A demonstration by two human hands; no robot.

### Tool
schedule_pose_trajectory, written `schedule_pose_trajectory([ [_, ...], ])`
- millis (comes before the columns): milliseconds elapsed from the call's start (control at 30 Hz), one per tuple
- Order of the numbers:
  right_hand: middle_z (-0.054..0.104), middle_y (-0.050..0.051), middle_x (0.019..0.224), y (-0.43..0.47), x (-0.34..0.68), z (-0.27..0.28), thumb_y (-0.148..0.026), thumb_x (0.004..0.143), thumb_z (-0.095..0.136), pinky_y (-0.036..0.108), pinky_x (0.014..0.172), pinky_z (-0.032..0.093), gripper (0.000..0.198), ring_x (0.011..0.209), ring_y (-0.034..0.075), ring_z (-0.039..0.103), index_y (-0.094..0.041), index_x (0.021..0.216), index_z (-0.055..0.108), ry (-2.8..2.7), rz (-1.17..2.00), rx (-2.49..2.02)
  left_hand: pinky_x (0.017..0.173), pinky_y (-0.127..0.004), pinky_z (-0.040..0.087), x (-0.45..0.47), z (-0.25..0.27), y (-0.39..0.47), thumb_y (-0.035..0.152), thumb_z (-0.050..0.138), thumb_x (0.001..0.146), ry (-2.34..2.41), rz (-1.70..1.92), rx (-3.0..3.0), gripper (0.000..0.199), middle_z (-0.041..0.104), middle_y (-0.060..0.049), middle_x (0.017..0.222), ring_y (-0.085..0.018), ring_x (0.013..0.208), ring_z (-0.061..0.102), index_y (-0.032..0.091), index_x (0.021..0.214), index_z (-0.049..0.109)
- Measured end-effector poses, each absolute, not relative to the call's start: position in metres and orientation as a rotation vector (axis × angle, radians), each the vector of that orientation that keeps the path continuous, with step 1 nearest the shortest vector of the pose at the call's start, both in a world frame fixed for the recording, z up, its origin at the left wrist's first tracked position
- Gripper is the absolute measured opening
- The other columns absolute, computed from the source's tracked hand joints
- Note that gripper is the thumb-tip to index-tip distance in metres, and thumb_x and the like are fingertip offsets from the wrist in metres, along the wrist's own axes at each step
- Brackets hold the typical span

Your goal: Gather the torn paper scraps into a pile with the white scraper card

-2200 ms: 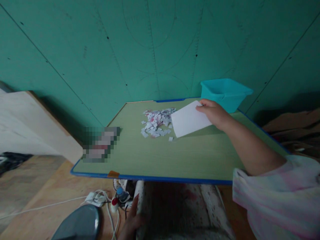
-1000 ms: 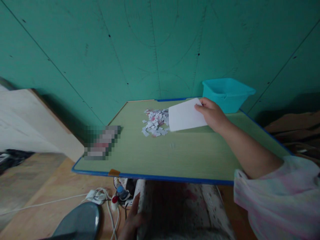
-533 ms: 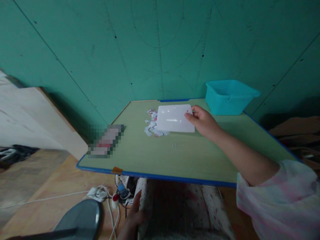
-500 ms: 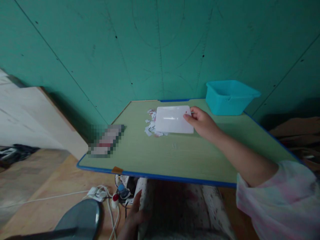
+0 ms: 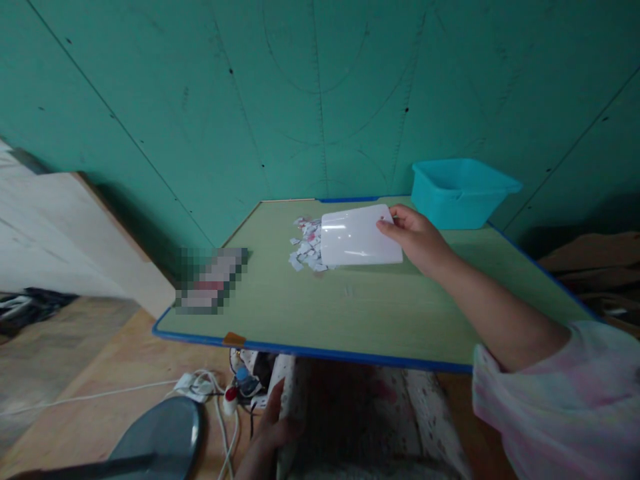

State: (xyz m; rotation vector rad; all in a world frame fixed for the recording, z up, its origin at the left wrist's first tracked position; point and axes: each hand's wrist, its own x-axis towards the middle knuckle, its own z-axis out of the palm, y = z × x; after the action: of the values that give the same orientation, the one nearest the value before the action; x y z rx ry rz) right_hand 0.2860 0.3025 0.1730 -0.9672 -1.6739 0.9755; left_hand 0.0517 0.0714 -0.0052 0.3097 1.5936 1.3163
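Observation:
My right hand (image 5: 417,237) pinches the right end of a white, glossy plastic scraper (image 5: 357,237), thumb on top near a small hole. The scraper is slightly bent and tilted. Its left edge meets a pile of torn white paper scraps (image 5: 307,248), some with pink marks, and may hide part of it. The pile lies on the pale green table (image 5: 280,307). Below the table's front edge, my left hand (image 5: 274,427) rests beside a white speckled surface, with thumb and finger apart and nothing seen in it; its other fingers are hidden.
A turquoise bin (image 5: 455,200) stands at the table's back right, against the green wall (image 5: 320,100). A pixelated flat object (image 5: 213,283) lies on the left side. On the floor are a grey round stool (image 5: 160,437), white cables (image 5: 223,433) and a bottle with a blue cap (image 5: 243,377).
My right hand has moved the scraper a little to the right and tilted it, so more of the paper scraps shows. My left hand has stayed in place.

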Motion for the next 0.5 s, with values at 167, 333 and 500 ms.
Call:
schedule_pose_trajectory([
  [167, 0.055, -0.001, 0.070, 0.301, 0.278, 0.163, -0.038, 0.075, 0.053, 0.023, 0.053, 0.034, 0.021, 0.060, 0.011, 0.049, -0.019, 0.084, 0.048, -1.756, 0.998, -0.954, 0.049, -0.027, 0.042, 0.048, -0.009, 0.069, 0.006, 0.059, 0.035, 1.597, 1.270, 0.328, 0.049, 0.060, 0.008, 0.049, -0.020, 0.057, 0.059, 0.025, 0.080, 0.058],
  [333, 0.050, -0.003, 0.065, 0.298, 0.281, 0.168, -0.035, 0.073, 0.055, 0.023, 0.052, 0.032, 0.018, 0.059, 0.010, 0.047, -0.018, 0.074, 0.048, -1.837, 1.000, -0.975, 0.048, -0.027, 0.043, 0.049, -0.010, 0.067, 0.008, 0.061, 0.036, 1.604, 1.230, 0.350, 0.055, 0.068, 0.003, 0.063, -0.020, 0.057, 0.058, 0.023, 0.089, 0.060],
  [500, 0.049, -0.004, 0.066, 0.299, 0.289, 0.179, -0.032, 0.072, 0.055, 0.022, 0.052, 0.030, 0.016, 0.057, 0.008, 0.043, -0.017, 0.073, 0.048, -1.668, 0.976, -0.935, 0.056, -0.027, 0.047, 0.047, -0.011, 0.068, 0.009, 0.060, 0.035, 1.587, 1.233, 0.356, 0.066, 0.068, 0.001, 0.065, -0.022, 0.069, 0.061, 0.018, 0.101, 0.059],
])
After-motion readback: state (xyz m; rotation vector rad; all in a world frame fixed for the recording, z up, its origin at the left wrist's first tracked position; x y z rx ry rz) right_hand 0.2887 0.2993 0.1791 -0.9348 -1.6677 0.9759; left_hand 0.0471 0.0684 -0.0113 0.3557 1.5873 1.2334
